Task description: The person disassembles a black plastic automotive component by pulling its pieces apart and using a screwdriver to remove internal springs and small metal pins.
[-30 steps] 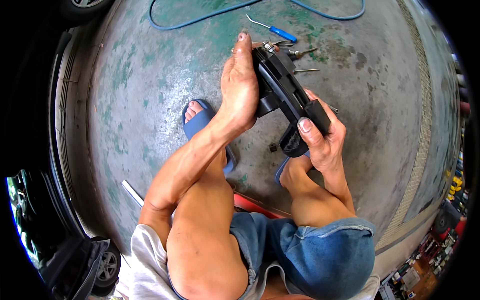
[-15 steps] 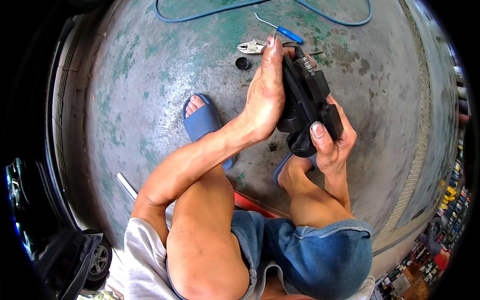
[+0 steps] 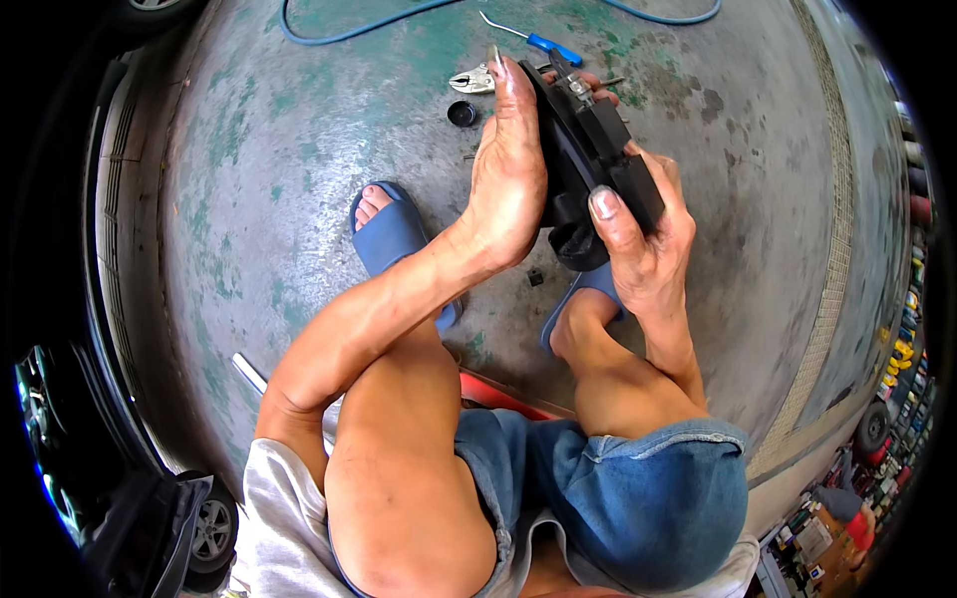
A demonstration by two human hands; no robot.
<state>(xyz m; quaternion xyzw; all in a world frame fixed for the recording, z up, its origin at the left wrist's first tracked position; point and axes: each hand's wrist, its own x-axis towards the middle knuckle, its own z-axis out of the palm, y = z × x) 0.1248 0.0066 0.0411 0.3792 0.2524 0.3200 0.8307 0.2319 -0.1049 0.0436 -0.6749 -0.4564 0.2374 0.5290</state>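
Observation:
Held up above the floor between my hands is a black plastic assembly [image 3: 568, 149] with blocky sections, a metal spring near its far end and a rounded dark piece at its near end. My left hand [image 3: 510, 179] grips its left side, thumb pointing up along it and fingertips showing behind the far end. On the other side, my right hand [image 3: 646, 224] wraps the near right part, with the thumb pressed against the blocky face. Locking pliers [image 3: 471, 80] lie on the floor just beyond, partly hidden by the left hand. Close to them sits a round black cap [image 3: 462, 114].
A hooked pick with a blue handle [image 3: 554, 48] lies beyond the pliers. A blue hose [image 3: 389, 27] curves across the far floor. One small black piece [image 3: 535, 277] rests between my feet. Cluttered shelves [image 3: 902, 349] stand at the right, a car wheel [image 3: 211, 528] at lower left.
Both hands and the black assembly have shifted slightly left and farther away in the picture. The floor things also sit farther left in view. The grip looks the same.

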